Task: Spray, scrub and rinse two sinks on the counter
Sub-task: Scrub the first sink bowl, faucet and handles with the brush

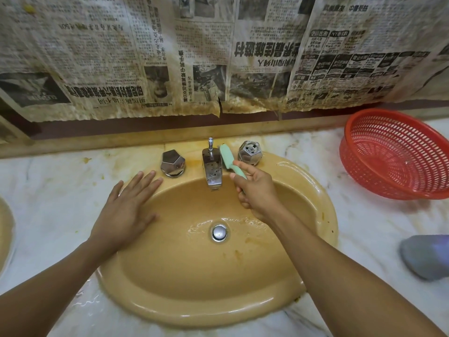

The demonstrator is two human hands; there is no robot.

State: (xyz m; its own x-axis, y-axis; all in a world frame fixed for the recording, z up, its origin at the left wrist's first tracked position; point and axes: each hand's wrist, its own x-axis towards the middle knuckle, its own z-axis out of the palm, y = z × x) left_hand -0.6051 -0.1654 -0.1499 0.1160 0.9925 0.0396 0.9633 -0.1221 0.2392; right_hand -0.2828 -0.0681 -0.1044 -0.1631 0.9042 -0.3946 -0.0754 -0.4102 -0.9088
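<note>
Green brush (229,161) gripped by right hand (255,192) against faucet (212,166).

I am holding a green brush (229,161) in my right hand (255,193), its head lying against the right side of the faucet (211,166). My left hand (128,210) is resting flat on the rim of the yellow sink (323,207). A red basket (398,154) is sitting on the bench (48,195).
</note>
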